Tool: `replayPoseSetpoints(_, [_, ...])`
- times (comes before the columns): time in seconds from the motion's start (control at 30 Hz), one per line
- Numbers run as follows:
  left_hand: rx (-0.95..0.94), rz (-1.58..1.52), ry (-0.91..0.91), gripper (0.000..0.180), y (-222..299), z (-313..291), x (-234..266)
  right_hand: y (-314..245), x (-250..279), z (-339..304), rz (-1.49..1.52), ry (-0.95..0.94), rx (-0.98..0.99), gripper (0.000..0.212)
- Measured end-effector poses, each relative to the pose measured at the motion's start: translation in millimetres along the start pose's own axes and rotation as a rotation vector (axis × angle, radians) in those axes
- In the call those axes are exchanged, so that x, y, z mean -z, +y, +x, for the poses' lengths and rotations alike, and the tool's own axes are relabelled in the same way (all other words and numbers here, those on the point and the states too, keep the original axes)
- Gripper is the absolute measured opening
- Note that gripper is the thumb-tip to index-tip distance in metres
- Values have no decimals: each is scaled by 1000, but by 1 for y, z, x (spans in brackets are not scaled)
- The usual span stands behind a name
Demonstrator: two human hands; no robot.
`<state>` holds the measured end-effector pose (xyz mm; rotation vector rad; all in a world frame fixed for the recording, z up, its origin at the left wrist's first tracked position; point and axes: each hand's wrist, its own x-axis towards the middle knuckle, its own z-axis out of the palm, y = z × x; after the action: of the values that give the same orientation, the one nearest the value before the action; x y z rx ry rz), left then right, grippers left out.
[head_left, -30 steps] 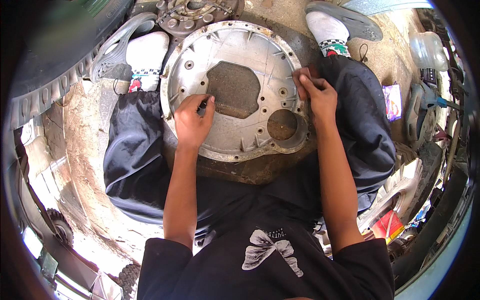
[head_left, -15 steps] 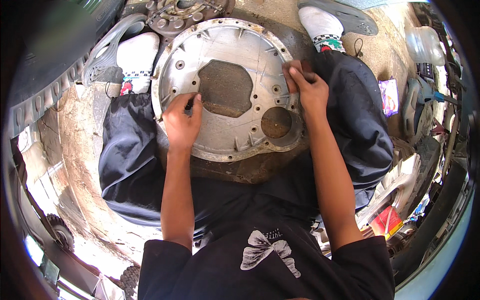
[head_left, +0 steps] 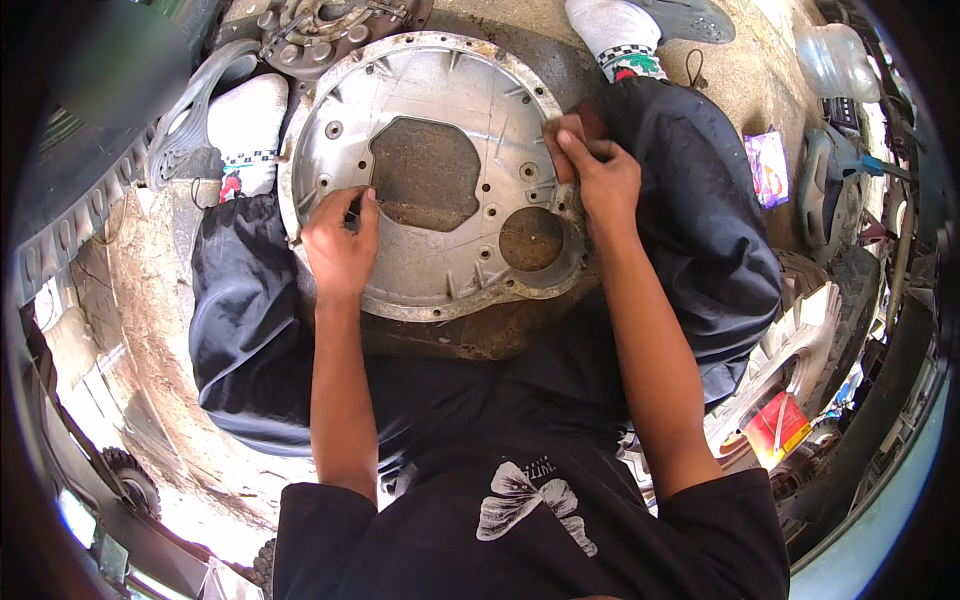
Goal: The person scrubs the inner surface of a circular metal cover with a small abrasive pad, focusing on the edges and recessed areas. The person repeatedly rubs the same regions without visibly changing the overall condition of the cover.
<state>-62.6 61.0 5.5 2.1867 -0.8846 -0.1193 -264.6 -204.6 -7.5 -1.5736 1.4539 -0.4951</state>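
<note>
A round grey metal bell housing (head_left: 430, 80) lies between my legs, with a large angular opening in its middle and a smaller round hole at its lower right. My left hand (head_left: 340, 240) rests on its lower left part with fingers curled, thumb near the edge of the large opening. At the right rim, my right hand (head_left: 605, 180) pinches a folded piece of reddish-brown sandpaper (head_left: 561, 150) against the metal. Some of my fingers are hidden behind the paper.
Beyond the housing lies a rusty clutch pressure plate (head_left: 325, 40). To the right are a clear plastic jar (head_left: 835, 62), a purple-and-white packet (head_left: 767, 165) and a grey sandal (head_left: 820, 190). A red-and-yellow box (head_left: 777, 428) sits lower right.
The whole view has shifted, so the housing and my legs appear slightly farther left. My right hand stays at the right rim with the sandpaper; my left hand keeps its place on the housing.
</note>
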Motion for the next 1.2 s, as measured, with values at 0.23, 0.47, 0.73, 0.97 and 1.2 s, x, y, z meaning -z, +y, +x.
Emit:
replayPoseSetpoints(0.23, [1,29,31,13,-6,-2,-2,20,20,-30,-99,-56,-39,57])
replayPoseSetpoints(0.47, [15,9,10,15,-4,0,-1,22,17,-30,39,-26,-92,52])
replayPoseSetpoints(0.73, [35,30,21,16,-7,-1,-1,12,22,-38,-15,-80,-115,56])
replayPoseSetpoints(0.97, [19,-21,12,16,-4,3,0,30,16,-31,107,-26,-106,54])
replayPoseSetpoints(1.2, [77,-108,0,17,-5,7,-1,-24,23,-12,452,-11,35,37])
